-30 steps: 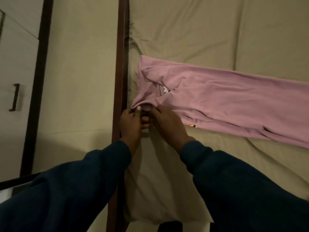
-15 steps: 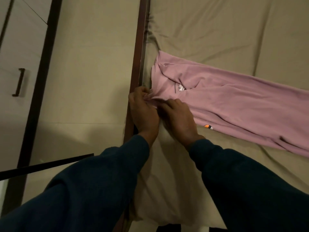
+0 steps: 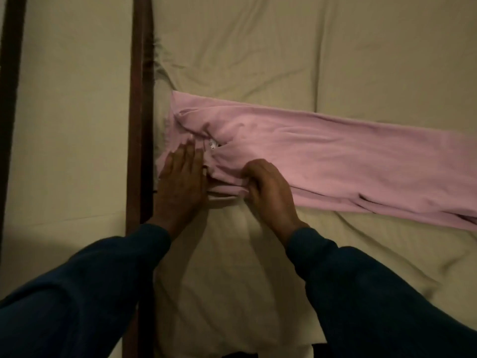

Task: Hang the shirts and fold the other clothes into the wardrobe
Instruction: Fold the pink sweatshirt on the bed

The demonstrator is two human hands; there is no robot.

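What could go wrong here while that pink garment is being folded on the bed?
1. The pink garment lies right at the bed's edge beside the dark wooden frame, so its near end could slip off the edge.
2. The right hand pinches only a bunch of cloth while the left hand presses flat; a pull might drag wrinkles into the fold.
3. The rumpled bedsheet may leave the fold uneven.

Bare bed sheet (image 3: pixel 258 47) lay open above the pink garment (image 3: pixel 335 164) and again below it, on the near side. The garment stretched across the bed to the right frame edge. A dark wooden rail (image 3: pixel 140 99) bounded the bed on the left, just beside the garment's folded end.
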